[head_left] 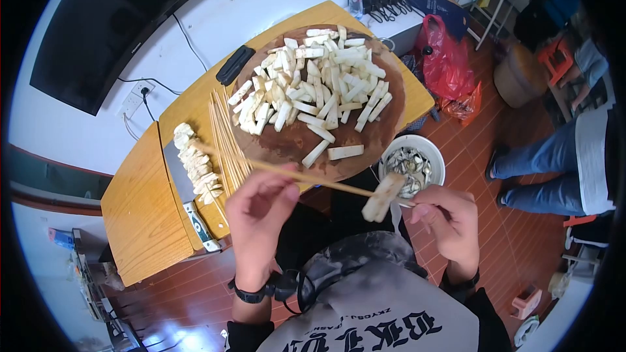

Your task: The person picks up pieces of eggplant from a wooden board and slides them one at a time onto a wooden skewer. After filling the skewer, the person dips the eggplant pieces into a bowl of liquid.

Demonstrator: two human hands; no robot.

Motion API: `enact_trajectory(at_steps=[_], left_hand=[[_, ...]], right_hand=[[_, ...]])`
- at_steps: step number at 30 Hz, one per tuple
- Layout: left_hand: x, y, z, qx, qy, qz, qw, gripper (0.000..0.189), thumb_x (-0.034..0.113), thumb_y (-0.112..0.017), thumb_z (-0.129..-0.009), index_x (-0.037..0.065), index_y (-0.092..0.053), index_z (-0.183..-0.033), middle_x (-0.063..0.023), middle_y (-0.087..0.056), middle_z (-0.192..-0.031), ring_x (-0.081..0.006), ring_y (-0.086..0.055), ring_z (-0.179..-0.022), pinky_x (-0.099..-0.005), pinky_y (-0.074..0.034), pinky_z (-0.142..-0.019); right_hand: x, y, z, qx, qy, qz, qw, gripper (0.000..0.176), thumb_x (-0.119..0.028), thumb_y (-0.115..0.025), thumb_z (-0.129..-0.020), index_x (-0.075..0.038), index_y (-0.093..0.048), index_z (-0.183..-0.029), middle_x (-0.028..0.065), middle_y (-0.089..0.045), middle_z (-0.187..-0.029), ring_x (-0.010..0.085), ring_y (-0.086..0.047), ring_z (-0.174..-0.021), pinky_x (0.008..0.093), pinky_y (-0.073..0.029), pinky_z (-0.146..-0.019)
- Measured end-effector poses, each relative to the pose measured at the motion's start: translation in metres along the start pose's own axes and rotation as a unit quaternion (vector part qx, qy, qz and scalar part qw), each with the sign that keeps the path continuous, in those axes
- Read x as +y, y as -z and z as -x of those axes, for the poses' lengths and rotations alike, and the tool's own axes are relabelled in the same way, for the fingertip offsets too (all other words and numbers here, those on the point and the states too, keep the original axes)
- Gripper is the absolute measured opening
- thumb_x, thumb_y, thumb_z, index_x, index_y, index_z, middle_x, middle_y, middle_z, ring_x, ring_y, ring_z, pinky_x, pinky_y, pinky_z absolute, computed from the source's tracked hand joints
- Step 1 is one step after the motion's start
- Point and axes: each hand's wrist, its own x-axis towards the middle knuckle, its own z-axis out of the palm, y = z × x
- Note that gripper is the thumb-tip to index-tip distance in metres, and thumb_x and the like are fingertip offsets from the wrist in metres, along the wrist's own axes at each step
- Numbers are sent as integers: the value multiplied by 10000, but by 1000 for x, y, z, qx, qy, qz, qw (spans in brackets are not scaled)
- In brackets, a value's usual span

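Note:
My left hand (264, 205) pinches a thin bamboo skewer (332, 184) between thumb and fingers. Two pale vegetable pieces (383, 197) sit on the skewer toward its right end. Just beyond them, my right hand (448, 216) closes its thumb and fingers at the skewer's tip. Many cut pale vegetable sticks (313, 78) lie heaped on a round wooden board (280, 146) in front of me. Left of the board is a bundle of bare skewers (225, 133). Beside that, skewered pale slices (197, 166) rest over the blade of a knife (201, 227).
The board stands on a wooden table (134, 221). A white bucket (440, 156) with dark and pale scraps is on the floor at right. Red plastic bags (447, 58) hang beyond it. A person in jeans (541, 163) stands at right. A black case (235, 65) lies behind the board.

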Motion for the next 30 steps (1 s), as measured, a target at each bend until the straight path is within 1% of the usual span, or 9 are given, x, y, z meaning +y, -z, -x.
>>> enact_trajectory(at_steps=[2,4,7,8,9,11,16,20,30], left_hand=[[7,-7,-19,18,-77,-209,975,293,17,-736,-824,-20,-705,-1113,-154,-701,-1079,-206,-685,-866,-325,-544,-760],[21,-19,-32,2,-154,-398,905,254,35,-768,-816,6,-722,-1064,-128,-700,-1011,-205,-679,-792,-317,-536,-709],[8,-24,-46,-45,-196,-462,864,205,26,-761,-810,-1,-725,-1010,-134,-667,-949,-232,-661,-745,-320,-516,-656],[4,-23,-45,-50,-168,-460,870,151,12,-730,-803,-11,-709,-951,-174,-653,-914,-339,-642,-777,-394,-522,-710],[5,-23,-46,-41,-157,-453,876,136,13,-729,-807,-15,-705,-939,-176,-652,-906,-332,-645,-772,-387,-521,-702],[7,-18,-47,-23,-132,-438,889,111,15,-728,-816,-22,-695,-915,-180,-650,-891,-317,-652,-761,-374,-519,-684],[12,19,-36,20,40,-78,996,217,-48,-709,-870,0,-659,-1076,-95,-740,-957,-97,-643,-747,-227,-498,-620],[21,42,-17,41,68,142,987,327,-111,-672,-851,-44,-648,-1170,-161,-726,-992,-121,-639,-745,-224,-486,-586],[19,66,10,55,66,217,972,323,-3,-652,-909,-90,-616,-1218,-208,-696,-1045,-163,-654,-743,-236,-547,-615]], right_hand=[[-1,12,2,8,-37,-31,999,90,28,-594,-912,26,-683,-925,75,-688,-761,134,-582,-570,283,-442,-531],[1,18,4,26,-49,-55,997,104,1,-579,-942,16,-681,-931,60,-671,-743,96,-538,-568,243,-406,-532],[3,25,7,38,-52,-76,995,97,10,-581,-939,16,-676,-956,53,-644,-744,98,-546,-604,245,-414,-570],[6,26,8,43,-50,-80,995,92,6,-583,-940,15,-672,-960,52,-638,-750,100,-547,-618,246,-416,-584],[10,25,9,48,-49,-85,994,87,1,-585,-941,14,-668,-963,51,-632,-756,101,-548,-632,247,-418,-598],[13,27,11,46,-62,-86,993,74,-14,-593,-943,16,-658,-965,51,-623,-769,111,-553,-657,256,-427,-621],[10,29,7,-26,-74,-34,996,94,-70,-618,-948,21,-634,-931,77,-630,-780,187,-593,-680,301,-456,-646],[8,22,-3,-68,-12,20,997,120,-79,-629,-931,18,-638,-860,127,-640,-775,276,-623,-676,332,-465,-633],[12,12,-7,-80,-9,38,996,97,-48,-646,-900,14,-641,-826,113,-609,-708,242,-588,-601,322,-427,-576]])
